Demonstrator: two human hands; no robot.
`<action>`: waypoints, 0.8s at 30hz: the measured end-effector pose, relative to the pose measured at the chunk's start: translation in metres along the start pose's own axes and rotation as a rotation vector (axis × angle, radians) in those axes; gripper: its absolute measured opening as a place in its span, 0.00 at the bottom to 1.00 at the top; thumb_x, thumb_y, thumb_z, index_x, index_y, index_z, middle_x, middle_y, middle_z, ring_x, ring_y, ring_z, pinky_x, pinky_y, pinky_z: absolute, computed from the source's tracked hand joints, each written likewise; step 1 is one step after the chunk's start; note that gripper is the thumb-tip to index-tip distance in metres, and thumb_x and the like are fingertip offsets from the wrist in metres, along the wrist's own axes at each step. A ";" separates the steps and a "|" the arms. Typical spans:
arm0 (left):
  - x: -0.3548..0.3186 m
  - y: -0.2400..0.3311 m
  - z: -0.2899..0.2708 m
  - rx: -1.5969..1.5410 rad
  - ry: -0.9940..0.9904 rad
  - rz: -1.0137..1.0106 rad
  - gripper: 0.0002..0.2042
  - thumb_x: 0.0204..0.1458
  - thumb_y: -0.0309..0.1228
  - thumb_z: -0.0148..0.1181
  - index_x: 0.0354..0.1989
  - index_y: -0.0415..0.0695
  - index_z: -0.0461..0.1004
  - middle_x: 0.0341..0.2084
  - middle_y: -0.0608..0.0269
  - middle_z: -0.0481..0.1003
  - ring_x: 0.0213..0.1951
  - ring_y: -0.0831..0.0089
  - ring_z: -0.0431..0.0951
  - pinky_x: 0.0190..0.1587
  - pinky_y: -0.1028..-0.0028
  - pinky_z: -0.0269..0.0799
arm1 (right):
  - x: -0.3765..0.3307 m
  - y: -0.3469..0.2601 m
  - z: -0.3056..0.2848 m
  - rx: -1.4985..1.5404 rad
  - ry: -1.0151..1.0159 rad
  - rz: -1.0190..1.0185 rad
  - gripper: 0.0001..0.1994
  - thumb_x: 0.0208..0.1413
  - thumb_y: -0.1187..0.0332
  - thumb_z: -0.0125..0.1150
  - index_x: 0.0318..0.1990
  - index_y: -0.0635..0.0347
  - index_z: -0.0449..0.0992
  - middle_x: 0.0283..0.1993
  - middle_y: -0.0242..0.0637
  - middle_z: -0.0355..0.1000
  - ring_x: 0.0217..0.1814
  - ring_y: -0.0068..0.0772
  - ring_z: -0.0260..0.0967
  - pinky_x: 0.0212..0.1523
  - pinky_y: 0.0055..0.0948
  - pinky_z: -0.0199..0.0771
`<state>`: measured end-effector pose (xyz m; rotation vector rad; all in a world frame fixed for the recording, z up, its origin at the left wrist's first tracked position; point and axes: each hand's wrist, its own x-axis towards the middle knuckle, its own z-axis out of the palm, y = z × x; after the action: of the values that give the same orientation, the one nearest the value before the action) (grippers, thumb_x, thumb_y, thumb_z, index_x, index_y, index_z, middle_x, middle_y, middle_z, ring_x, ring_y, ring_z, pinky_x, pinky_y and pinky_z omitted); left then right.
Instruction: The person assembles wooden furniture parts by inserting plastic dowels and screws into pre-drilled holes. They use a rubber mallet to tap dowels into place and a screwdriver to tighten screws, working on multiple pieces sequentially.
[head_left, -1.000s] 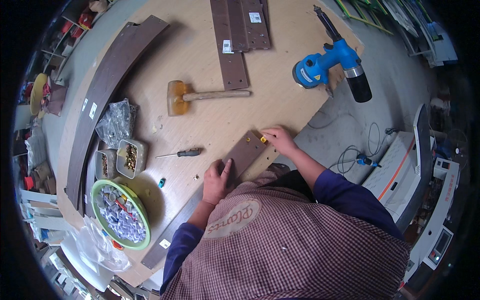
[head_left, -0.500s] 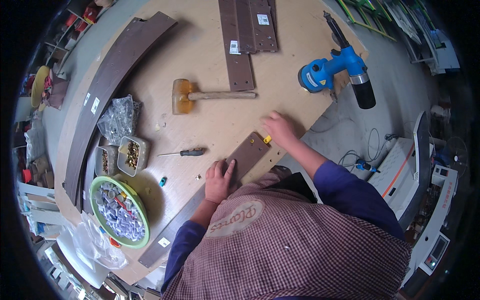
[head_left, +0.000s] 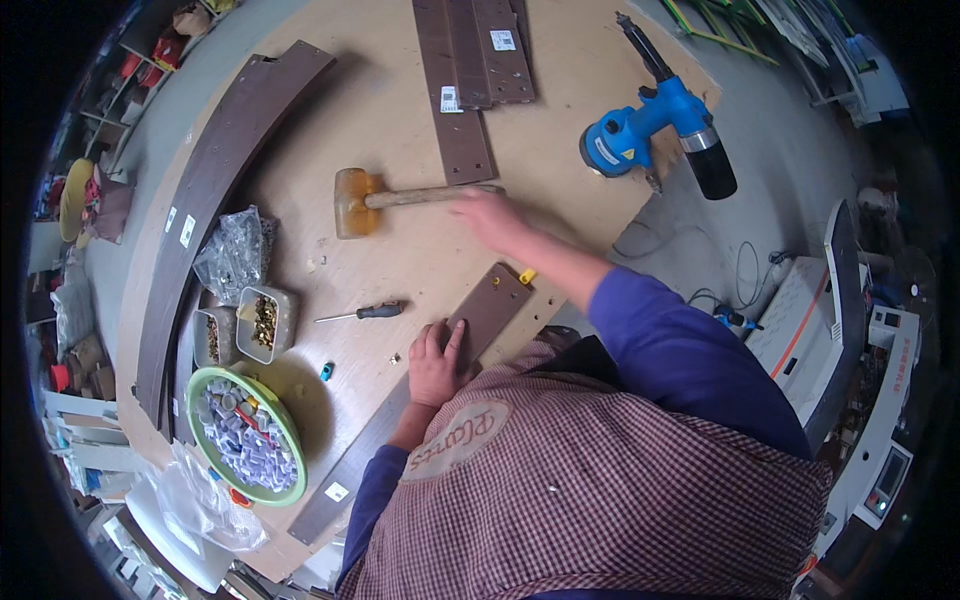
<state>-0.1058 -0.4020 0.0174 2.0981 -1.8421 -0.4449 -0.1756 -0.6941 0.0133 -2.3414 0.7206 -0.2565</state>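
Observation:
My left hand (head_left: 437, 365) lies on a long brown board (head_left: 490, 310), thumb apart from the fingers, pressing it against the table. A small yellow piece (head_left: 527, 276) sits at the board's far end, beside the holes there. My right hand (head_left: 490, 220) is stretched out at the wooden handle of a mallet (head_left: 357, 203) with an amber head. Its fingers reach over the handle's end, slightly blurred, and do not look wrapped round it. A screwdriver (head_left: 378, 310) lies left of the board, with a small teal piece (head_left: 327, 371) nearer me.
A blue rivet gun (head_left: 655, 125) stands at the table's far right. Brown panels (head_left: 465, 140) are stacked at the back; a curved panel (head_left: 200, 180) runs along the left. Two tubs of small metal parts (head_left: 283, 340) and a green basin (head_left: 300, 470) of plastic pieces stand at left.
My right hand has left the yellow piece and moved up and left to the mallet handle. My left hand remains on the board. The whole view has shifted slightly.

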 end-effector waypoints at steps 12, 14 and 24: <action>0.002 0.003 0.006 0.037 -0.033 0.008 0.44 0.37 0.45 0.70 0.68 0.52 0.59 0.58 0.43 0.62 0.60 0.45 0.62 0.61 0.50 0.58 | -0.151 0.039 -0.005 -0.001 0.042 -0.016 0.04 0.53 0.70 0.55 0.35 0.56 0.73 0.38 0.41 0.67 0.44 0.46 0.70 0.41 0.42 0.70; 0.002 0.003 0.007 0.038 -0.051 0.004 0.45 0.37 0.45 0.70 0.68 0.52 0.59 0.58 0.42 0.61 0.61 0.45 0.61 0.61 0.50 0.58 | -0.146 0.045 -0.008 -0.078 0.048 -0.139 0.04 0.52 0.70 0.54 0.34 0.56 0.73 0.37 0.41 0.67 0.43 0.45 0.70 0.40 0.42 0.70; 0.061 0.027 0.021 0.058 -0.041 0.127 0.39 0.44 0.45 0.68 0.68 0.61 0.60 0.62 0.42 0.58 0.63 0.46 0.59 0.61 0.50 0.57 | -0.147 0.046 -0.007 -0.069 0.060 -0.155 0.04 0.51 0.69 0.55 0.32 0.57 0.75 0.36 0.40 0.69 0.40 0.45 0.72 0.39 0.41 0.71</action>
<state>-0.1313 -0.4660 0.0088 2.0073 -2.0203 -0.4101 -0.3199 -0.6440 -0.0106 -2.4684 0.5852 -0.3775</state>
